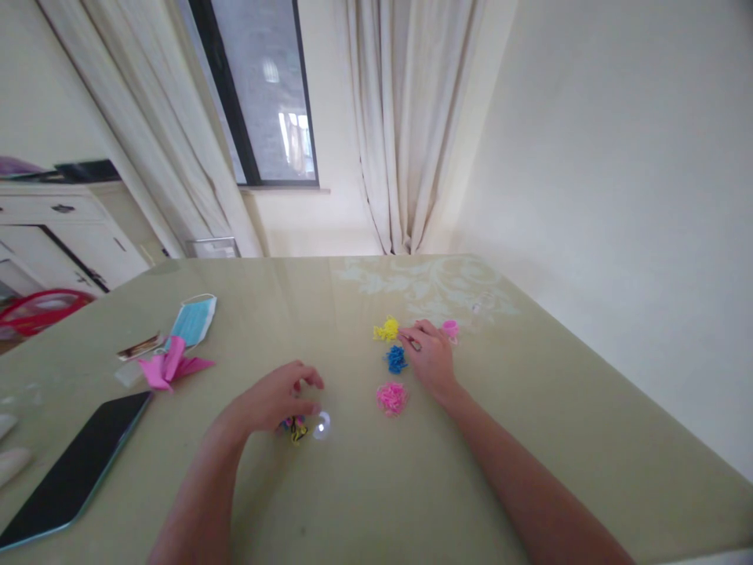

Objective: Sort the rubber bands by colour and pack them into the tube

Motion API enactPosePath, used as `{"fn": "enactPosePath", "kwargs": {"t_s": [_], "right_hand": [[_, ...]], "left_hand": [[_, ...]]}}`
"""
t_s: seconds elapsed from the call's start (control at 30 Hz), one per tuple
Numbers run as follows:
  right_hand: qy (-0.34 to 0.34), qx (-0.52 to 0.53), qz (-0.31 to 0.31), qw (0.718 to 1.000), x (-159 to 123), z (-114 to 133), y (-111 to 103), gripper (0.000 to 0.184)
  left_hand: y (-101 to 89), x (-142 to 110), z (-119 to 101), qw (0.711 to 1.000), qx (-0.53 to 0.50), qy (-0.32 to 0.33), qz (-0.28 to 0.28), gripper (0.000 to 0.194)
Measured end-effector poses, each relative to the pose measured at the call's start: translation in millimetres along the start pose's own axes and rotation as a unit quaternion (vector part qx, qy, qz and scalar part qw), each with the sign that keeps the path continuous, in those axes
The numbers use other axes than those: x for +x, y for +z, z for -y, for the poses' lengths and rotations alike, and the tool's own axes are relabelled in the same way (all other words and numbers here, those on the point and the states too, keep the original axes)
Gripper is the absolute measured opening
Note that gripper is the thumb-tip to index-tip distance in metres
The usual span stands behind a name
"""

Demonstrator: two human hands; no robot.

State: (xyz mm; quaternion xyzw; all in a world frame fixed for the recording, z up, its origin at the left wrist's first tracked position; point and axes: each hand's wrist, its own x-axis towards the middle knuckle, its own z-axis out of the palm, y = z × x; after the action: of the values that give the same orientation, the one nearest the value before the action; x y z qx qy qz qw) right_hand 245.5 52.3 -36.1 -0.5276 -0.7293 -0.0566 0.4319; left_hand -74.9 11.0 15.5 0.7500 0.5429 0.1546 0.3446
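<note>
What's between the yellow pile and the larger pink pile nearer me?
In the head view, the small blue pile lies between the yellow pile and that pink pile.

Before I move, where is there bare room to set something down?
Bare: between the mask and the yellow pile, and between the right forearm and the table's right edge. Crowded: around the right hand and blue pile, and left around the pink paper and black tablet.
</note>
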Motion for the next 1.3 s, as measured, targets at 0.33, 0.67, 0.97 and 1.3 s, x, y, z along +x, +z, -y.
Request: {"fn": "enactPosePath", "kwargs": {"t_s": [0.33, 0.67, 0.97, 1.3], "right_hand": [[0.018, 0.048, -0.009, 0.999, -8.8, 13.0, -17.3, 0.017], [-0.024, 0.052, -0.013, 0.998, -12.4, 21.5, -15.6, 0.015], [-0.023, 0.058, -0.010, 0.998, -13.4, 23.9, -16.5, 0.013], [-0.034, 0.056, -0.006, 0.998, -13.7, 26.2, -16.3, 0.014]], "left_hand": [[13.2, 8.5, 12.9, 0.992, -0.013, -0.062, 0.109, 0.016], [-2.0, -1.8, 10.7, 0.993, 0.015, -0.071, 0.095, 0.026], [1.4, 6.4, 8.4, 0.994, 0.051, -0.082, 0.047, 0.021], [-2.9, 12.5, 4.5, 0.995, 0.012, -0.039, -0.088, 0.023]]}}
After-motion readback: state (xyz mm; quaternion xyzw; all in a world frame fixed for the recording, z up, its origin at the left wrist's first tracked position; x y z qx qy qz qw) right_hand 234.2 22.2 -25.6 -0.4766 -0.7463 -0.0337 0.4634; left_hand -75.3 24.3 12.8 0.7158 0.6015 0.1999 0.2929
